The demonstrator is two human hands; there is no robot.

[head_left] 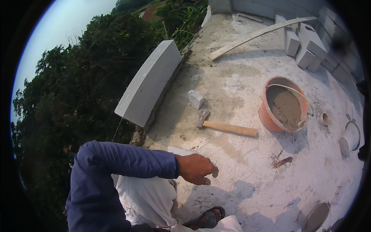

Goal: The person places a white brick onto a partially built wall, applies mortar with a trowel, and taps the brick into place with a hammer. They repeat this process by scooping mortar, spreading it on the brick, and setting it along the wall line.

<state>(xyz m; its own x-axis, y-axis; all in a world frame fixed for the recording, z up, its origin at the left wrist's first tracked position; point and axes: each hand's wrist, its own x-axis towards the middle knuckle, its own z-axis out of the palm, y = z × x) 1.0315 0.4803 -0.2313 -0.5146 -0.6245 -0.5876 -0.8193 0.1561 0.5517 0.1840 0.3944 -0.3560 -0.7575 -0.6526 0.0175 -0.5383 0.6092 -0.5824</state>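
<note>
My left hand (196,169), in a dark blue sleeve, is held above the pale concrete surface with its fingers loosely bent. A gap shows between thumb and fingers, and no object is visible in them. Just beyond the hand lies a hammer (230,128) with a wooden handle, its metal head pointing left. A small chunk of block (196,99) lies past the hammer head. Along the left edge stands a long light grey block (148,83) on a bed of mortar. Part of another pale piece (179,150) shows behind my wrist. My right hand is out of the picture.
An orange bucket (270,116) of grey mortar stands to the right. Farther right are a metal container (349,138) and a round vessel (315,216). A wooden plank (247,38) leans on stacked blocks (311,42) at the back. Beyond the left edge are trees (89,73).
</note>
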